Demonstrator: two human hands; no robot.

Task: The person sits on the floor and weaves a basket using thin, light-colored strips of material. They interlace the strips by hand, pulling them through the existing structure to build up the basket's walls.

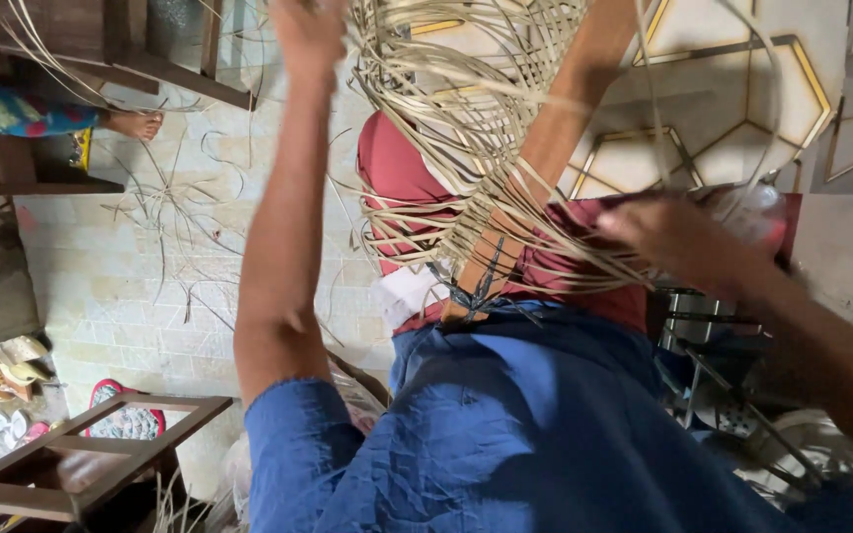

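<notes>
A half-woven basket of pale cane strips [466, 128] rests over my lap, with loose strip ends fanning out on all sides. A brown wooden slat [555, 138] runs through the weave. My left hand [308, 35] is raised at the top edge beside the basket's loose strips; its fingers are cut off by the frame. My right hand [678, 242] is closed on a bundle of strip ends at the basket's right side. Maroon cloth [397, 173] lies under the basket, and my blue shirt [505, 424] fills the bottom.
Loose cane scraps [165, 212] litter the tiled floor. Another person's bare foot [135, 123] and blue flowered garment show at upper left. A wooden stool frame [81, 459] stands at lower left near sandals [2, 370]. Metal ware [708, 331] sits at right.
</notes>
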